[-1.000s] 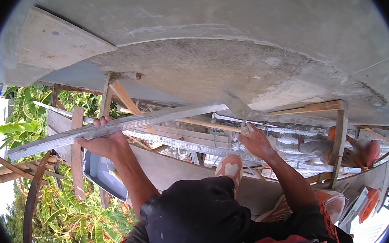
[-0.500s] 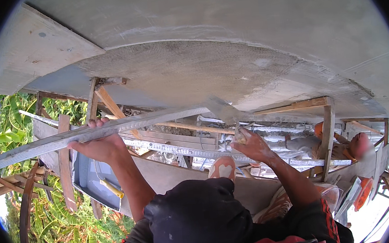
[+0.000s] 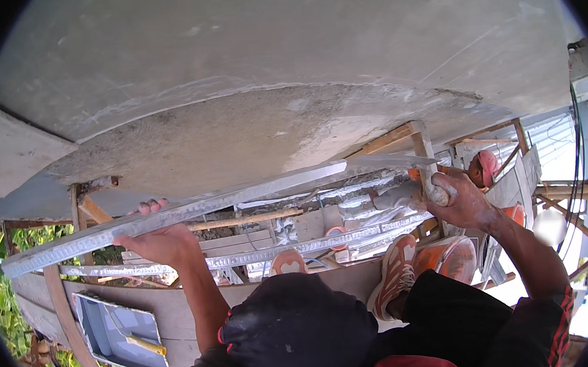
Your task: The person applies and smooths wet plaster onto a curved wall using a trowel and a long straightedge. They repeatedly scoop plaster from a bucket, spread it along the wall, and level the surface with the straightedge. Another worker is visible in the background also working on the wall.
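Observation:
My left hand (image 3: 162, 240) grips a long, pale metal straightedge (image 3: 239, 194) from below, thumb on the near side and fingertips over the far side. The bar slants up to the right, just below a curved grey plastered surface (image 3: 206, 139). Farther right, my right hand (image 3: 462, 200) is closed around the plaster-caked handle of a trowel (image 3: 390, 162). Its flat, thin blade points left toward the bar's right end; whether they touch I cannot tell.
A blue-grey paint tray (image 3: 101, 333) with a yellow-handled roller (image 3: 146, 345) lies at lower left. An orange bucket (image 3: 447, 257) stands by my shoe on the plank platform (image 3: 345, 284). Wooden props (image 3: 422, 141) rise at right, near another person (image 3: 486, 167). Leaves show at far left.
My right hand has moved right with the trowel, its blade drawing away from the bar's end. The view has shifted right; my left hand keeps its hold on the bar.

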A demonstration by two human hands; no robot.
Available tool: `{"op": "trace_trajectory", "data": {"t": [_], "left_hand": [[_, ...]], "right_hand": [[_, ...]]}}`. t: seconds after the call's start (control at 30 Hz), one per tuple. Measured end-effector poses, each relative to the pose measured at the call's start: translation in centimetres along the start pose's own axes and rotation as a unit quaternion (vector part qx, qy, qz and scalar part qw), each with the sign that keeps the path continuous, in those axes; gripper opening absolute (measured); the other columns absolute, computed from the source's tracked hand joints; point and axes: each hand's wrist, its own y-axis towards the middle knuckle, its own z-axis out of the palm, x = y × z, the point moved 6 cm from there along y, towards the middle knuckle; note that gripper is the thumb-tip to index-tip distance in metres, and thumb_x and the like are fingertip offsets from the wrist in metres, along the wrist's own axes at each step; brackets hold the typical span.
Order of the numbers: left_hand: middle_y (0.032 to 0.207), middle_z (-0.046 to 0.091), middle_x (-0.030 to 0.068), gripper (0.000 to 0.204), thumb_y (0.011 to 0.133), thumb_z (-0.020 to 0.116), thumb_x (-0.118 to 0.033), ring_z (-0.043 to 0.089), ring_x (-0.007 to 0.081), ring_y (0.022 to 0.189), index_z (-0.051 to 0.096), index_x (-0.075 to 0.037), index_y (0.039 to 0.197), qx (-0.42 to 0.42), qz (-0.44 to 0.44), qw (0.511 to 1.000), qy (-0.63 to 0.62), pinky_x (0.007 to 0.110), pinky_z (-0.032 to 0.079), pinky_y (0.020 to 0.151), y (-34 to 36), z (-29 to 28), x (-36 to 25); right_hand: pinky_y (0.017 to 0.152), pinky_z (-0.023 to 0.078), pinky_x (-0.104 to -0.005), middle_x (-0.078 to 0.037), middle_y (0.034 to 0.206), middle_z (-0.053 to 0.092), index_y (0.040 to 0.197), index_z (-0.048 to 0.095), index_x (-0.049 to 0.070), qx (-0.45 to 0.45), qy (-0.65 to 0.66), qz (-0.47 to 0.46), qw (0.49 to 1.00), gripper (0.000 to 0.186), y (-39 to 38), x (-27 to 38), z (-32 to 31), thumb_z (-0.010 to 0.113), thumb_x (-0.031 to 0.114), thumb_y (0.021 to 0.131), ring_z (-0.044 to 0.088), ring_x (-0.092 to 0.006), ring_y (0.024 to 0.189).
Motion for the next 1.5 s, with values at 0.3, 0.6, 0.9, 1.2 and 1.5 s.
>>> {"op": "trace_trajectory", "data": {"t": [0.3,0.6,0.9,1.2,1.5], "left_hand": [[0.082,0.050,0.0049,0.057,0.105,0.045,-0.066,0.051,0.0194,0.080,0.056,-0.011,0.111,0.346,-0.009,0.935,-0.071,0.037,0.043,0.074,-7.1,9.7,-3.5],[0.086,0.051,0.0021,0.023,0.105,0.065,-0.029,0.055,0.0137,0.078,0.054,-0.010,0.109,0.583,-0.022,0.803,-0.125,0.038,0.054,0.085,-19.7,26.0,-10.7],[0.109,0.047,0.0078,0.010,0.101,0.064,-0.013,0.051,0.0196,0.110,0.057,-0.005,0.104,0.719,-0.113,0.681,-0.076,0.043,0.032,0.121,-37.2,38.8,-7.3],[0.101,0.055,0.0026,0.017,0.097,0.065,-0.029,0.055,0.0182,0.098,0.058,-0.015,0.101,0.621,-0.070,0.767,-0.145,0.044,0.038,0.112,-44.2,32.7,2.3],[0.105,0.054,0.0051,0.026,0.091,0.063,-0.028,0.055,0.0191,0.101,0.055,-0.014,0.111,0.404,-0.105,0.905,-0.083,0.045,0.043,0.105,-38.5,21.9,13.2]], "right_hand": [[0.065,0.053,-0.0377,-0.009,0.081,0.069,0.102,0.064,0.002,-0.258,0.178,0.149,0.938,0.032,-9.3,-7.9,-2.8,0.079,0.029,0.092,0.069,-0.0225,0.068],[0.050,0.045,-0.0279,-0.002,0.073,0.058,0.095,0.054,0.011,-0.449,0.587,0.219,0.637,0.024,-10.5,-17.4,-2.9,0.074,0.023,0.097,0.056,-0.0130,0.054],[0.063,0.054,-0.0276,-0.006,0.088,0.066,0.111,0.056,0.008,-0.403,0.720,0.178,0.536,0.037,-9.5,-21.9,-2.2,0.073,0.039,0.100,0.066,-0.0146,0.071],[0.094,0.057,-0.0380,-0.015,0.124,0.061,0.132,0.047,0.004,-0.465,0.775,0.105,0.414,0.055,-7.0,-24.5,-1.0,0.069,0.045,0.102,0.065,-0.0237,0.111],[0.085,0.056,-0.0389,-0.004,0.110,0.059,0.120,0.052,0.013,-0.521,0.775,0.120,0.337,0.037,-4.5,-29.3,0.2,0.079,0.024,0.097,0.062,-0.0205,0.099]]}}
